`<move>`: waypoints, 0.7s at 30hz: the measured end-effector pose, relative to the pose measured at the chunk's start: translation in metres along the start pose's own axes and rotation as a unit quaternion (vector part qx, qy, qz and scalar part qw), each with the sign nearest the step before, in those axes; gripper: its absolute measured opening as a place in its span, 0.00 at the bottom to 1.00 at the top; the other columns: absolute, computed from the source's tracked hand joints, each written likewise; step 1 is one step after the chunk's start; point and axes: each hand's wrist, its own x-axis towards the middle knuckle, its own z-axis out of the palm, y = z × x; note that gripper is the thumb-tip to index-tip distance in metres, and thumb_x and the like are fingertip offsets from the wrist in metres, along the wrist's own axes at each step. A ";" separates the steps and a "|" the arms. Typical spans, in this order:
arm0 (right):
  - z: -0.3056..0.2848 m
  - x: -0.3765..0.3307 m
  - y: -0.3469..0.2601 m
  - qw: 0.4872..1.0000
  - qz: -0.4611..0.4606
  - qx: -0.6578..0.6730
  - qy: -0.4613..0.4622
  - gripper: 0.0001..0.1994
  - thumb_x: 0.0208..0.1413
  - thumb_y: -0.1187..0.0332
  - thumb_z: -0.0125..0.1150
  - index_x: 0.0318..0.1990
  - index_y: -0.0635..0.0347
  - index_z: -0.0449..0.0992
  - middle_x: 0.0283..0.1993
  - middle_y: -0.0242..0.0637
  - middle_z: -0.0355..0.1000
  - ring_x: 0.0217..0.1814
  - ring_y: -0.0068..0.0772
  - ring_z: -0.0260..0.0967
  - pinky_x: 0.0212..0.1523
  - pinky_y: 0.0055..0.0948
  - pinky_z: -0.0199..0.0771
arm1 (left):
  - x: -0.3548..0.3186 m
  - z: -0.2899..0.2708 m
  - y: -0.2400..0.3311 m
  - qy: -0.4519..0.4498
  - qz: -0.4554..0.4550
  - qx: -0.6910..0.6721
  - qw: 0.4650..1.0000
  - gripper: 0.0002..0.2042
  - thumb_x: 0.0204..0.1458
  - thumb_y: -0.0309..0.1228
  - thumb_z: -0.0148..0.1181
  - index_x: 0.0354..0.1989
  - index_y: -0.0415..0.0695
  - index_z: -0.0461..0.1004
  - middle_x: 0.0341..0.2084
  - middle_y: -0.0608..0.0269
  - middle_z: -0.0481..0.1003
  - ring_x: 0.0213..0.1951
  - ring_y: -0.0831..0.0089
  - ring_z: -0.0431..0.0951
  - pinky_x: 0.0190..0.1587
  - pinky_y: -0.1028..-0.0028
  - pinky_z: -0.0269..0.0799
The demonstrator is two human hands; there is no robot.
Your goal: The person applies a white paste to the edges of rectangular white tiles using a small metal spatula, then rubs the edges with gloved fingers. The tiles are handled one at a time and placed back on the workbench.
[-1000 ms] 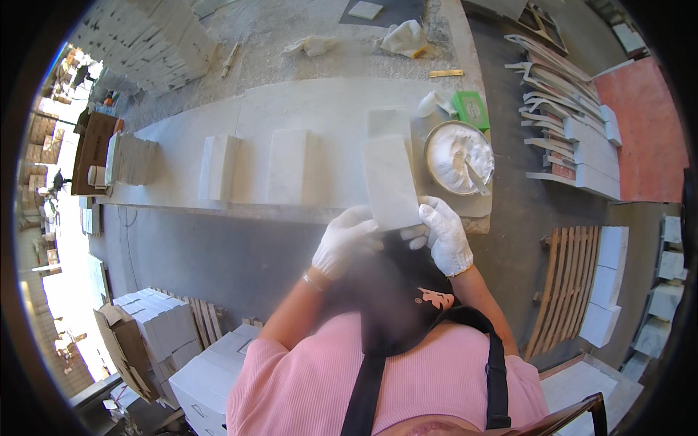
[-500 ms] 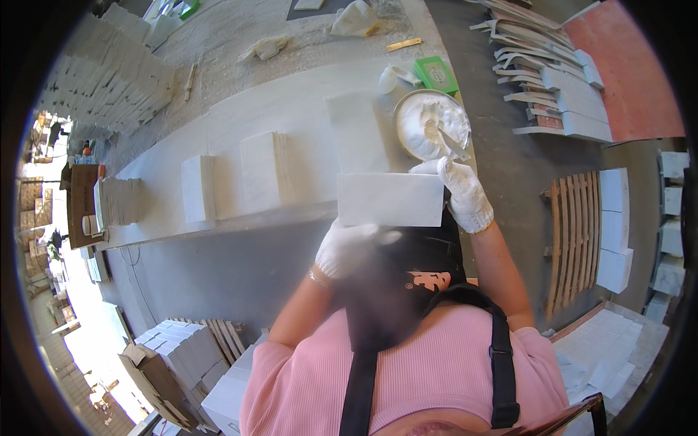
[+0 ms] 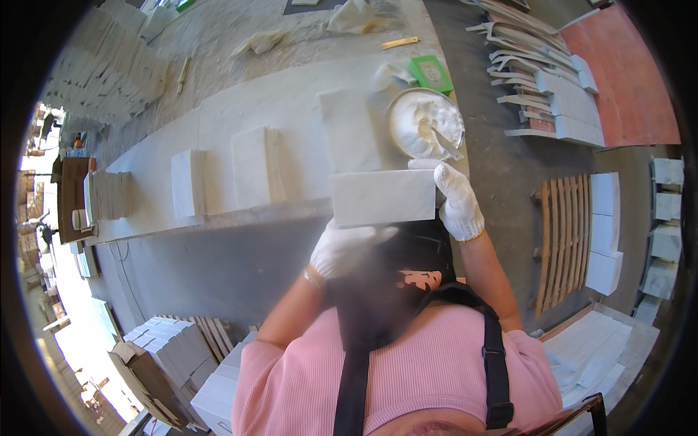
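Observation:
A pale rectangular tile (image 3: 384, 197) is held up flat in front of my black apron, just off the near edge of the worktable. My left hand (image 3: 340, 248), in a white knit glove, supports it from below at its near left side; part of the fingers is blurred. At the tile's right edge, my gloved right hand (image 3: 459, 205) grips with the thumb up and its other fingers mostly hidden. Just beyond that hand stands a round bowl (image 3: 395, 131) of white paste (image 3: 418, 116). A flat-bladed spatula (image 3: 446, 145) rests in the paste.
Pale tile stacks (image 3: 251, 167) line the worktable (image 3: 291, 94), with a larger slab (image 3: 349, 127) left of the bowl. A green box (image 3: 431, 74), crumpled cloths (image 3: 352, 16) and a yellow strip (image 3: 400, 43) lie farther back. A wooden pallet (image 3: 563, 243) stands on the floor to the right.
The whole view has shifted slightly, so the surroundings sit a little farther left. Both hands keep their hold on the tile, which looks almost unmoved against my body.

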 end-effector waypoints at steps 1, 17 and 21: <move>0.001 -0.001 -0.002 0.999 -0.016 -0.042 -0.002 0.27 0.69 0.53 0.59 0.61 0.71 0.75 0.53 0.43 0.80 0.55 0.32 0.79 0.59 0.33 0.77 | 0.000 0.000 0.000 0.000 -0.003 -0.004 1.000 0.27 0.54 0.18 0.70 0.64 0.30 0.71 0.60 0.47 0.75 0.61 0.58 0.77 0.66 0.56 0.75; 0.028 -0.034 -0.005 0.982 0.157 -0.102 -0.022 0.10 0.68 0.64 0.60 0.42 0.63 0.80 0.35 0.30 0.75 0.34 0.21 0.70 0.38 0.25 0.73 | 0.022 -0.026 0.010 -0.116 0.060 -0.262 0.956 0.57 0.52 0.74 0.58 0.79 0.43 0.52 0.75 0.50 0.60 0.74 0.53 0.62 0.75 0.50 0.57; 0.026 -0.033 0.003 0.987 0.127 -0.095 -0.013 0.12 0.70 0.64 0.58 0.38 0.62 0.80 0.33 0.27 0.72 0.33 0.19 0.65 0.37 0.24 0.68 | 0.027 -0.021 0.019 -0.103 0.072 -0.185 0.975 0.62 0.48 0.79 0.55 0.80 0.40 0.48 0.76 0.46 0.57 0.75 0.52 0.60 0.76 0.48 0.56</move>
